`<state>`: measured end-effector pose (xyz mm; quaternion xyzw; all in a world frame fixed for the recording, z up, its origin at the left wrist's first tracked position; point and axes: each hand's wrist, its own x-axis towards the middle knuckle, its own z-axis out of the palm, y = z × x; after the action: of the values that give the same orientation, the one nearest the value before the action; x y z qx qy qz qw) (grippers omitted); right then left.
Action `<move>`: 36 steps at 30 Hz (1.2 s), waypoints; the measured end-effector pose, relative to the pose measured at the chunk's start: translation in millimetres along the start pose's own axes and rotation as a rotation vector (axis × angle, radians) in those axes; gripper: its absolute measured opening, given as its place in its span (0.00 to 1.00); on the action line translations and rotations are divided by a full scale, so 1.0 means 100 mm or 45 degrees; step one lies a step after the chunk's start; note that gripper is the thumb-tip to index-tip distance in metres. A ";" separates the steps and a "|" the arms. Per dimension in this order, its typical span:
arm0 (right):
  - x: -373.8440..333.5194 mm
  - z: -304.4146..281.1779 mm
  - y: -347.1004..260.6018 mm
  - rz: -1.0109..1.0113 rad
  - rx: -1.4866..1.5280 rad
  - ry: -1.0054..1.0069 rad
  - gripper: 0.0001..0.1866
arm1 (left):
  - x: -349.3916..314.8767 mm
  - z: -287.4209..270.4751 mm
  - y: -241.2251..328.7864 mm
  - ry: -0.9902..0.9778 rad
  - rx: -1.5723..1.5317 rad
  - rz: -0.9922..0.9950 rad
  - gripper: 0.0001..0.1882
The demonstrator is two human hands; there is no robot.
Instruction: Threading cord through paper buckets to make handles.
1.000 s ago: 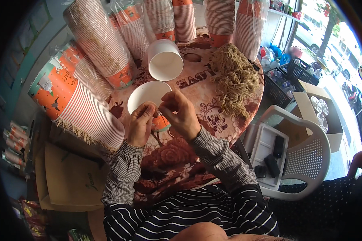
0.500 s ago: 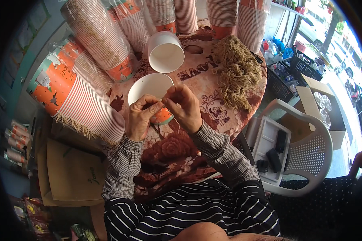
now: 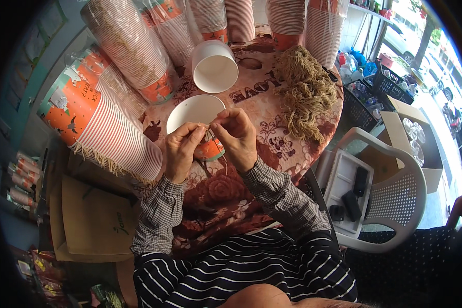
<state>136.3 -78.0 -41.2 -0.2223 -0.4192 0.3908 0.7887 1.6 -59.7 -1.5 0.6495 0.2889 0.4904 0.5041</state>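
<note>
An orange paper bucket (image 3: 209, 150) with a white inside stands before me on the table. Over its near rim, my left hand (image 3: 180, 154) and my right hand (image 3: 238, 139) are close together, thumbs and forefingers pinched. A thin beige string (image 3: 226, 165) runs between the fingertips, and one end dangles below my right hand. Fingers hide part of the string and of the rim, so I cannot tell whether it passes through the bucket. Just behind, a second white bucket (image 3: 215, 72) lies tipped with its mouth toward me. A tangled heap of beige strings (image 3: 305, 95) rests at the right.
A tall nested stack of orange buckets (image 3: 113, 128) leans at the left, with wrapped stacks (image 3: 131, 49) behind it. A flowered cloth (image 3: 218, 192) covers the round table. On the right, a white plastic chair (image 3: 395, 192) carries a tray (image 3: 339, 208) with dark objects.
My fingertips have drawn slightly apart, and more string shows between them. The whole scene has shifted a little to the right in view.
</note>
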 end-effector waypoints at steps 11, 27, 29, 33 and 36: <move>0.04 -0.18 0.00 0.421 0.271 -0.206 0.05 | 0.03 -0.06 -0.02 -0.092 0.387 0.238 0.09; 0.06 -0.18 -0.26 -0.089 -0.646 -0.288 0.08 | 0.10 -0.03 0.08 -0.091 0.634 0.398 0.07; 0.07 -0.18 -0.25 -0.165 -0.852 -0.334 0.06 | 0.10 -0.05 0.12 -0.126 0.598 0.386 0.06; 0.08 -0.22 -0.14 0.053 -0.279 -0.235 0.04 | 0.09 -0.02 0.17 -0.203 0.626 0.398 0.06; 0.07 -0.20 -0.15 0.159 -0.260 -0.269 0.03 | 0.09 -0.04 0.13 -0.168 0.653 0.386 0.06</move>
<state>161.8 -81.5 -38.8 -0.2847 -0.5226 0.4157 0.6877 -0.6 -54.7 13.3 0.8217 0.2699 0.4279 0.2626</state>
